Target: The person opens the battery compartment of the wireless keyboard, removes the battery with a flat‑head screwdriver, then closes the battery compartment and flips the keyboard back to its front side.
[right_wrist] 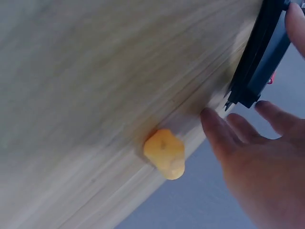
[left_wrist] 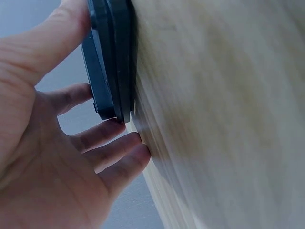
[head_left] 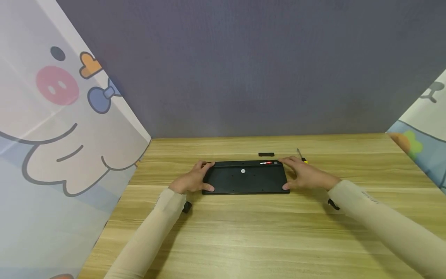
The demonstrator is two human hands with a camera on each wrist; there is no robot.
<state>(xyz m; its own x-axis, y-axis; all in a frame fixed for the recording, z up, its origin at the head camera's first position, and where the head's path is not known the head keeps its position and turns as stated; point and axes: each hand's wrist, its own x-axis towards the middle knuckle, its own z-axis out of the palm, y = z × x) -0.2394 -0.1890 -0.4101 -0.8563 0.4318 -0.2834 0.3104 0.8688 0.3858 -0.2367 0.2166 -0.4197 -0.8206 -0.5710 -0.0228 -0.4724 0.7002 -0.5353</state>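
A black keyboard (head_left: 247, 182) lies face down on the wooden table, its underside with a round white label up. In a slot along its far edge sits a red-and-white battery (head_left: 266, 162). My left hand (head_left: 193, 179) holds the left end, thumb at the near corner and fingers at the far one. At the right end my right hand (head_left: 308, 174) grips the same way, thumb near and fingertips far. The left wrist view shows the thumb against the keyboard's edge (left_wrist: 112, 57), with the lower fingertips down by the tabletop.
A small black strip-shaped cover (head_left: 266, 154) lies behind the keyboard. Beyond my right hand is a screwdriver (head_left: 304, 159), whose yellow handle end (right_wrist: 164, 152) faces the right wrist camera. A grey panel (head_left: 244, 77) rises at the table's back; a cartoon-printed curtain (head_left: 69, 155) hangs at left.
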